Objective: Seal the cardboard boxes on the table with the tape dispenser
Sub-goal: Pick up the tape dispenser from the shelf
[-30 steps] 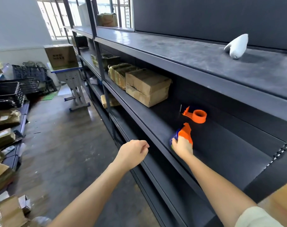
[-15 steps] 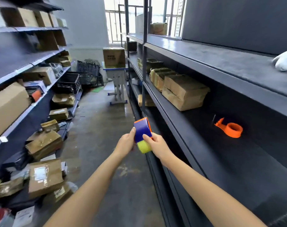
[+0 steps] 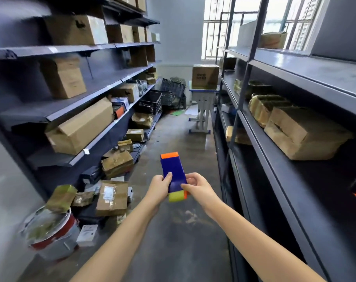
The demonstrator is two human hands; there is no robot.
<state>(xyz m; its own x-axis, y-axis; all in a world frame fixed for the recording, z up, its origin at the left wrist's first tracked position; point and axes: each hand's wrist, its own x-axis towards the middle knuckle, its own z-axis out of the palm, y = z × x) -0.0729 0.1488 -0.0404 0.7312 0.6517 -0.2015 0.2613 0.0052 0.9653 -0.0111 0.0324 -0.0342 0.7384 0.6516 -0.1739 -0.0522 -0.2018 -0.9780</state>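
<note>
Tape dispenser [image 3: 173,173] lengthwise ahead (orange-tipped)

Left hand [image 3: 159,187], right hand [image 3: 197,188] bare; both forearms bare all way to frame edge.

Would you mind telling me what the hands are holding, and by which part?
Both hold the tape dispenser by its near end: left hand on the left edge, right hand pinching the right edge.

A stockroom: dark metal shelving [image 3: 295,127] either side of the hands, cardboard boxes [image 3: 79,127] stacked left, crates [image 3: 150,101] ahead.
</note>
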